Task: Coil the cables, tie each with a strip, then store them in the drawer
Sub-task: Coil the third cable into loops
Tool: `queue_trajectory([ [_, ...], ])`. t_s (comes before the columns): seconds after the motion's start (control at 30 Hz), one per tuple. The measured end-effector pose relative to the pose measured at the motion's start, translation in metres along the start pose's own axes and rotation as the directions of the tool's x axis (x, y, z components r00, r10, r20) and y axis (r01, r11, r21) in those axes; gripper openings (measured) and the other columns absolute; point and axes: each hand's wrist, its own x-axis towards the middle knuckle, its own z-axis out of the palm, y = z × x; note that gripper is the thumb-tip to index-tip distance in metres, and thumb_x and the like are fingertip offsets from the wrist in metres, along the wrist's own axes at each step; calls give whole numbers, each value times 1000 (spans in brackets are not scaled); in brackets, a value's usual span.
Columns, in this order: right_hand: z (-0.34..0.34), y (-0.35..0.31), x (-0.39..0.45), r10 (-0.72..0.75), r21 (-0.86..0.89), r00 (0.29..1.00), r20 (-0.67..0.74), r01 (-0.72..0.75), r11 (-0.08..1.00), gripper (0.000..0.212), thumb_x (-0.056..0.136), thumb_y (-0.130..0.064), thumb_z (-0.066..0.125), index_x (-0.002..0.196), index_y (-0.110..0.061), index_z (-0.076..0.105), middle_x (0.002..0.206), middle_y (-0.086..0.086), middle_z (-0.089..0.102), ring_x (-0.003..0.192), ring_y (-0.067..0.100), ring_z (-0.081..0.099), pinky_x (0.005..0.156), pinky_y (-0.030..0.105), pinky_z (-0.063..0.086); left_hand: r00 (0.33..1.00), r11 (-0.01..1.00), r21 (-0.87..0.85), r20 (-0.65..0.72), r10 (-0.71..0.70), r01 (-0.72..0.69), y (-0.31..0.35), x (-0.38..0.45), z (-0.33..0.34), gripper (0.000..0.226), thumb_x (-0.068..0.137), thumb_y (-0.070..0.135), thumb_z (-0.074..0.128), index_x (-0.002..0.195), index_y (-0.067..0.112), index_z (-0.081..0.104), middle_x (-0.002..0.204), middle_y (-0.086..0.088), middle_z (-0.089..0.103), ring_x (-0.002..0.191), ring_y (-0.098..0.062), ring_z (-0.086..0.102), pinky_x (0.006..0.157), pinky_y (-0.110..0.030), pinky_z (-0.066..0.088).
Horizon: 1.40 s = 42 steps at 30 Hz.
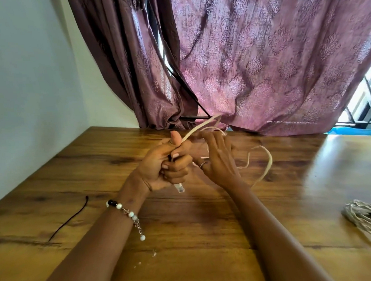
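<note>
Beaded bracelet (128, 214) is seen on the left wrist, white cable (264, 166) is gripped by left hand (158, 171) above wooden table (184, 236), its loop guided by right hand (217, 158), black strip (69, 218) left, tied bundle (364, 217) right.

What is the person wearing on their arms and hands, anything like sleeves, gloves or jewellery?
Both forearms are bare: no sleeves or gloves show. The left wrist carries a bracelet of round white and black beads on a thin metal chain, with one white bead dangling from its end. The right hand has a slim silver ring on one finger. The left hand shows no ring, and its fingernails look pale and unpainted.
</note>
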Motion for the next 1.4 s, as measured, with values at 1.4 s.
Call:
queue_trajectory([
  [1.4,-29,-67,4,-429,-208,876,220,472,857,26,76,-44,62,71,-19,66,74,-1,69,67,24,65,68,34,46,655,378,788,-615,439,486,-1,-18,-53,22,99,16,45,89,24,63,69,-6,62,62,-17,56,62,-37,46],
])
